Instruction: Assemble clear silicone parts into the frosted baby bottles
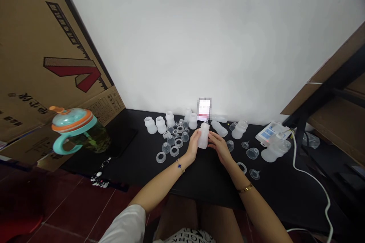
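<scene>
A translucent white plastic bottle (203, 136) stands upright at the middle of the black table (137, 167). My left hand (194, 145) is wrapped round its left side. My right hand (219, 145) touches its right side low down, fingers curled against it. Behind the bottle stand several more white bottles (160, 124) in a row, and another bottle (219, 128) lies on its side. Clear plastic rings (161, 157) and small caps (252, 153) lie scattered left and right of my hands.
A teal and orange handled cup (74, 129) stands at the left, before a large cardboard box (42, 64). A white device (269, 133) with a cable (313, 178) sits at the right under a dark shelf frame (322, 95). A white wall is behind.
</scene>
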### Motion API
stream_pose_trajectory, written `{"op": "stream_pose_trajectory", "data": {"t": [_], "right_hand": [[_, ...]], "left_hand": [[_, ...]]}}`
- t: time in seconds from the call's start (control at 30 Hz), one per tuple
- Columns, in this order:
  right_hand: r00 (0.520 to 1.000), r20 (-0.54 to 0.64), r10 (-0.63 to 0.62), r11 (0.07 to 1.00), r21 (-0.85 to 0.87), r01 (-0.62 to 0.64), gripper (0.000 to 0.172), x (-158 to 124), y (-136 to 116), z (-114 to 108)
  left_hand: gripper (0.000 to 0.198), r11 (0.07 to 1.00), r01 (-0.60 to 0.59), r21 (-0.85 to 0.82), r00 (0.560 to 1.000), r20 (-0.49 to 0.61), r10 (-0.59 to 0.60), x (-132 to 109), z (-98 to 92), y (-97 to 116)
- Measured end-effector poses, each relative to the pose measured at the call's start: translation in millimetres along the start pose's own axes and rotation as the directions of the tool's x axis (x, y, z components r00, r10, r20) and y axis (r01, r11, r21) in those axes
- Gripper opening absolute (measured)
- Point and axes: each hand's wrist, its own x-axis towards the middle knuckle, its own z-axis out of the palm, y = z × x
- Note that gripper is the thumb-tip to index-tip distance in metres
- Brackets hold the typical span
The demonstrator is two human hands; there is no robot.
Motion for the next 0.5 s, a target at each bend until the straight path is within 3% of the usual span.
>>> {"op": "stream_pose_trajectory", "data": {"t": [0.5], "right_hand": [[0.999, 0.029, -0.034, 0.992, -0.121, 0.037, 0.044, 0.9, 1.0, -1.5]], "left_hand": [[0.046, 0.997, 0.054, -0.048, 0.999, 0.001, -0.054, -0.6, 3.2, 7.0]]}}
